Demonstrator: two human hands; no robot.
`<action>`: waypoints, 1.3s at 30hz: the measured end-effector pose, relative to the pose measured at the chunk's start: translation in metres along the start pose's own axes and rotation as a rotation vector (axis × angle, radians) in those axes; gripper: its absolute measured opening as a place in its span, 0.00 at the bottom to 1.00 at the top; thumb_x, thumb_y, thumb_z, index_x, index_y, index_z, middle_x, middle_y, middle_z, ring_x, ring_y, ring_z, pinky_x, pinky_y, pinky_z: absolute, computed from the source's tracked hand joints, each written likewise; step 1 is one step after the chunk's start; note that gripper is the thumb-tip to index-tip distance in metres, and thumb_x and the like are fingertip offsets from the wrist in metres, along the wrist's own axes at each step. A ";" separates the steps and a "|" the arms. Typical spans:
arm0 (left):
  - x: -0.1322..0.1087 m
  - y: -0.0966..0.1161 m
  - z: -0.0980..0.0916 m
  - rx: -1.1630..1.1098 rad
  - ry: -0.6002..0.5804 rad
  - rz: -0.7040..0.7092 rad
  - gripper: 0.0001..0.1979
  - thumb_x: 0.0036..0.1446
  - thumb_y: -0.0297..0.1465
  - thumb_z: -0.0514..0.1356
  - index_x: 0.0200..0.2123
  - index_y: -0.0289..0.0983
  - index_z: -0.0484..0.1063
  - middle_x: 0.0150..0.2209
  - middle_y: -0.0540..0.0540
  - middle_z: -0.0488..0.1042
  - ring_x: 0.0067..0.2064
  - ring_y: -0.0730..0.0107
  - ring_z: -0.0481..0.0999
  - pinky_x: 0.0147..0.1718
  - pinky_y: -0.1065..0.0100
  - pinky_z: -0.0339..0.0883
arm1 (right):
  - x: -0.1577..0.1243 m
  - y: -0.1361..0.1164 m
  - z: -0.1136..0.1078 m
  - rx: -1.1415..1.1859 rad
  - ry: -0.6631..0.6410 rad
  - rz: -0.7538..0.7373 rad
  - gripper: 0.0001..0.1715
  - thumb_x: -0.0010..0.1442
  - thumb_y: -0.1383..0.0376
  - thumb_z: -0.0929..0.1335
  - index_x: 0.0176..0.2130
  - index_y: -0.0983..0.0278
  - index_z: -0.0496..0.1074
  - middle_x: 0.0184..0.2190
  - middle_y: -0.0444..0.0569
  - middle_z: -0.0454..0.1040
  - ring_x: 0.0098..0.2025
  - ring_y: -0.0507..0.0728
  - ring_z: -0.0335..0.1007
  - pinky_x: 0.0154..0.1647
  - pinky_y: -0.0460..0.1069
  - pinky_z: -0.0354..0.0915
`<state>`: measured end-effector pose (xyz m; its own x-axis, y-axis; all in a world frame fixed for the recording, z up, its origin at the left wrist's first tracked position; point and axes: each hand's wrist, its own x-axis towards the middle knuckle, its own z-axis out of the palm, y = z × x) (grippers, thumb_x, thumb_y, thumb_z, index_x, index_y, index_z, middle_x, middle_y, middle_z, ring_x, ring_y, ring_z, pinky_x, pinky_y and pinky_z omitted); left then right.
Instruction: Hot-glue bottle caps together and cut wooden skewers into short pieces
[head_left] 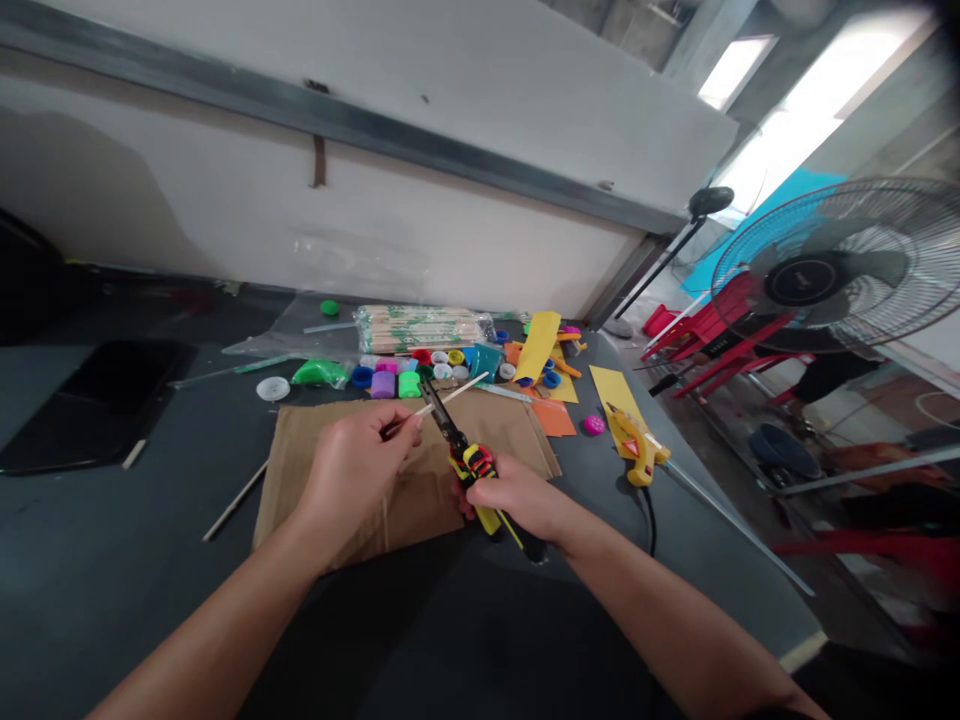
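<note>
A thin wooden stick (466, 385) is pinched near one end by my left hand (351, 462), above a sheet of brown cardboard (300, 475). The fingers of my right hand (517, 498) are wrapped round the handles of black and yellow pliers (448, 425). Their dark jaws meet the stick just beyond my left fingertips. Whether the jaws are fully closed on it is too small to tell. Another wooden stick (234, 503) lies beside the cardboard, and a short stick piece (134, 454) rests further left.
Behind the cardboard lie colourful bottle caps (383, 384), a bag of wooden sticks (424, 330) and yellow paper (538, 347). A yellow glue gun (641, 450) with a cord is on the right. A phone (86, 400) lies left; a fan (832, 265) stands beyond the table.
</note>
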<state>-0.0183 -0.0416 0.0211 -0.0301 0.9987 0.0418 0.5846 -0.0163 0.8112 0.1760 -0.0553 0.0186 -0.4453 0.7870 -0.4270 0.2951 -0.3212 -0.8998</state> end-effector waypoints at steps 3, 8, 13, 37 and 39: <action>-0.001 0.001 -0.001 0.056 0.010 0.011 0.13 0.57 0.40 0.54 0.29 0.40 0.74 0.21 0.53 0.70 0.25 0.71 0.68 0.25 0.69 0.53 | 0.000 0.000 -0.001 0.013 -0.007 0.015 0.12 0.41 0.66 0.64 0.31 0.62 0.62 0.24 0.43 0.67 0.26 0.53 0.64 0.28 0.47 0.60; 0.000 -0.001 -0.001 0.060 -0.019 0.039 0.13 0.58 0.39 0.53 0.30 0.40 0.74 0.22 0.53 0.71 0.25 0.70 0.70 0.25 0.69 0.54 | -0.001 0.006 -0.004 -0.075 -0.012 -0.030 0.12 0.43 0.67 0.63 0.32 0.62 0.64 0.24 0.42 0.65 0.26 0.52 0.62 0.27 0.46 0.57; 0.001 -0.002 0.001 0.081 -0.097 0.087 0.15 0.59 0.38 0.50 0.25 0.39 0.68 0.21 0.51 0.71 0.25 0.69 0.69 0.25 0.69 0.53 | -0.006 0.001 -0.001 -0.185 0.026 -0.113 0.07 0.42 0.70 0.62 0.27 0.62 0.61 0.22 0.39 0.61 0.25 0.50 0.56 0.27 0.45 0.54; 0.000 -0.004 0.004 0.242 -0.099 0.185 0.13 0.59 0.33 0.49 0.26 0.39 0.69 0.22 0.49 0.71 0.25 0.68 0.68 0.26 0.69 0.51 | -0.002 -0.009 -0.002 0.274 -0.134 0.165 0.10 0.35 0.70 0.65 0.26 0.66 0.69 0.23 0.45 0.71 0.27 0.53 0.67 0.32 0.48 0.62; 0.000 -0.003 0.004 0.258 -0.100 0.173 0.13 0.59 0.34 0.49 0.26 0.39 0.70 0.22 0.49 0.71 0.25 0.68 0.68 0.25 0.68 0.50 | -0.001 -0.006 0.001 0.215 -0.099 0.171 0.07 0.38 0.68 0.66 0.25 0.66 0.68 0.21 0.45 0.69 0.25 0.52 0.65 0.29 0.47 0.62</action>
<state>-0.0172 -0.0413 0.0165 0.1602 0.9822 0.0985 0.7606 -0.1864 0.6219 0.1738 -0.0541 0.0244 -0.4884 0.6599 -0.5710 0.1919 -0.5571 -0.8080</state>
